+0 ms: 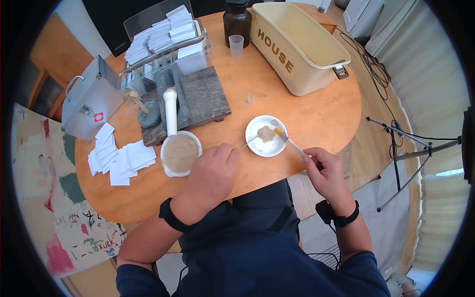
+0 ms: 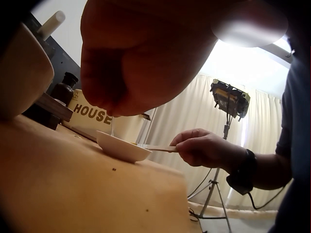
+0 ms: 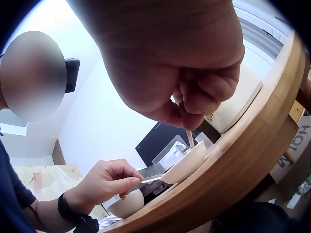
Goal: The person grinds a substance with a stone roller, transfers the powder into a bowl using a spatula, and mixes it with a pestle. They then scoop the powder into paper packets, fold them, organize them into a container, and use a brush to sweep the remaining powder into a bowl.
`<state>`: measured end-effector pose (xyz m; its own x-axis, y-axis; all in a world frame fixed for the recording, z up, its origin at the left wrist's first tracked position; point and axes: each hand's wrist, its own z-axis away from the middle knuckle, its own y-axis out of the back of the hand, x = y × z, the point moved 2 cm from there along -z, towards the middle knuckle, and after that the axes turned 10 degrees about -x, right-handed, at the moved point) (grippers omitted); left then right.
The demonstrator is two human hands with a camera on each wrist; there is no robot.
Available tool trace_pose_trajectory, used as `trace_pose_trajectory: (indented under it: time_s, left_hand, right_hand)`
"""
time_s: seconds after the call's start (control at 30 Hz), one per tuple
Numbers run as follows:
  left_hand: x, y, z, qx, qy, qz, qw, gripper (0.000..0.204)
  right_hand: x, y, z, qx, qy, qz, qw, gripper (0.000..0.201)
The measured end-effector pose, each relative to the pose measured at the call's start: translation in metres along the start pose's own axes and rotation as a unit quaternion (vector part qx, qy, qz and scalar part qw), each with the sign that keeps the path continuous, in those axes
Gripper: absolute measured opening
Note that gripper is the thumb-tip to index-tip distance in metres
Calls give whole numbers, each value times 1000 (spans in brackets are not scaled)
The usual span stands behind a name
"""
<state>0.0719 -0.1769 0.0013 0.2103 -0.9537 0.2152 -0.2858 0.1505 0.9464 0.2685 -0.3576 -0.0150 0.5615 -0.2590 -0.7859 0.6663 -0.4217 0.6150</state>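
Note:
A small white dish (image 1: 253, 149) sits near the table's front edge with a mound of brown powder (image 1: 265, 133) in it. My right hand (image 1: 326, 173) pinches the handle of a flat brush (image 1: 295, 147), its yellowish bristles at the powder's right side. From the left, my left hand (image 1: 213, 172) holds a thin, light-coloured tool (image 1: 249, 142) whose tip reaches over the dish's rim; its grip end is hidden by the fingers. Close to the left hand stands a white mortar (image 1: 168, 172) holding brown powder. A white pestle (image 1: 170, 111) lies with its narrow end by the mortar's rim.
White paper slips (image 1: 129, 161) lie left of the mortar. Behind it are a dark wooden board (image 1: 205, 91), a clear box of white packets (image 1: 190, 62) and a metal case (image 1: 91, 104). A cream HOUSE bin (image 1: 277, 54), dark jar (image 1: 236, 22) and plastic cup (image 1: 236, 45) stand further back.

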Motion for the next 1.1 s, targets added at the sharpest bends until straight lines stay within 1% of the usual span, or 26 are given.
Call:
trace_pose_trajectory:
  time_s: [0.03,0.13,0.17,0.2,0.23,0.27,0.3,0.33,0.37,0.4,0.43,0.5,0.53,0.6,0.63,0.7,0.77,0.83,0.9,0.93,1.0,1.03,1.1]
  left_hand:
    - [1,1,0,-17,1,1,1000,9]
    - [-2,-1,0,-7,11,20,1000,6]
    - [-4,-1,-1,-7,11,19,1000,6]
    - [-7,-1,-3,13,43,25,999,5]
    - [-10,-1,-4,33,73,31,996,4]
    - [-12,-1,-6,32,71,29,997,4]
    - [-16,0,-7,42,99,33,994,4]
    - [-19,1,-8,54,126,37,990,4]
    - [-21,1,-11,55,124,36,990,4]
    - [-24,2,-13,55,139,27,988,3]
    - [-26,3,-15,56,154,19,986,3]
    - [-29,6,-21,61,155,0,986,3]
    - [-30,7,-24,64,156,-16,986,4]
    - [-31,7,-29,50,171,-17,984,5]
    - [-32,6,-32,37,184,-17,982,6]
    - [-36,1,-36,35,193,-21,980,8]
    - [-37,-1,-38,33,203,-24,978,9]
    - [-36,0,-41,45,172,-51,983,6]
    - [-38,-4,-42,50,168,-43,984,6]
    - [-38,-6,-43,55,161,-36,985,6]
    - [-38,-10,-45,48,172,-16,984,8]
    - [-38,-11,-47,41,184,4,982,10]
    - [-38,-12,-50,40,180,7,983,11]
  right_hand:
    - [0,0,1,0,0,0,1000,10]
    - [-1,2,-4,6,6,-7,1000,10]
    - [-5,6,-10,9,15,20,1000,10]
    - [-9,10,-17,12,23,46,999,10]
    - [-10,14,-27,12,23,44,999,10]
    - [-13,18,-40,13,48,84,995,11]
    - [-14,22,-52,14,72,125,989,11]
    - [-15,24,-65,17,72,124,989,11]
    - [-18,23,-79,-2,103,150,983,11]
    - [-21,21,-91,-20,135,176,975,11]
    - [-24,19,-101,-18,137,176,975,11]
    - [-31,9,-118,-30,158,280,946,11]
    - [-30,5,-128,-32,159,279,946,11]
    - [-24,-4,-146,-40,145,367,918,12]
    - [-20,-7,-151,-39,147,367,918,12]
    - [-14,-13,-159,-56,152,412,897,9]
    - [-11,-16,-156,-72,169,417,890,7]
    - [-8,-14,-151,-91,185,423,883,5]
    - [-7,-11,-146,-94,229,409,878,3]
    - [-7,-10,-145,-94,229,409,878,3]
    - [-8,-5,-142,-68,254,401,877,4]
    - [-10,-4,-141,-67,253,402,878,4]
    - [-16,-3,-140,-30,232,371,899,6]
